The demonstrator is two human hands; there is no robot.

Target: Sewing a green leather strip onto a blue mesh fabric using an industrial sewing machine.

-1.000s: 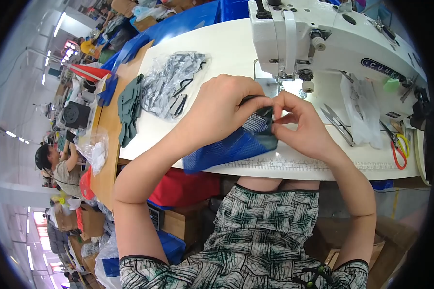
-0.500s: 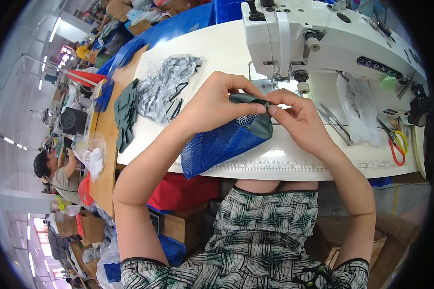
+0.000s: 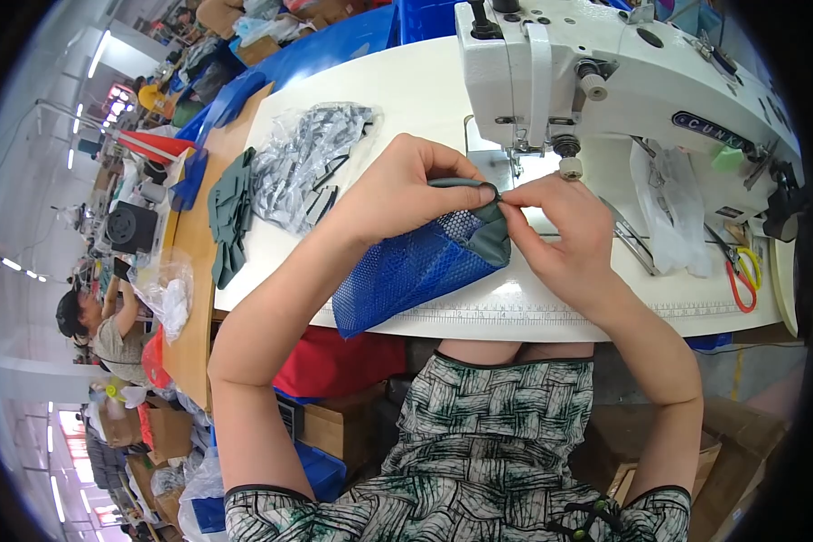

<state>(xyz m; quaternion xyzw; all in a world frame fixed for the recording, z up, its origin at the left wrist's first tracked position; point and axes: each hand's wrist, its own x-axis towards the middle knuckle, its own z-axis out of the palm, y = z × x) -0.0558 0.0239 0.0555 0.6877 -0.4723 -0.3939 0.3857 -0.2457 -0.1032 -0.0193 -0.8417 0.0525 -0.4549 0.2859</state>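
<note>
Hands pinch together on grey binding strip (image 3: 483, 237) edging blue mesh panel (image 3: 405, 271), left hand (image 3: 405, 190) and right hand (image 3: 565, 230), before sewing machine (image 3: 605, 72). Mesh likely light, floppy; hold at bound edge.

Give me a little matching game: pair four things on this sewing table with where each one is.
Things:
1. blue mesh piece
2. sewing machine
3. red-handled scissors
4. grey-green fabric stack

Places:
A. far right of the table
B. left end of the table, beside a clear bag of dark parts
C. pinched between both hands
D. back of the table, beyond the hands

Pairs: 1-C, 2-D, 3-A, 4-B
</note>
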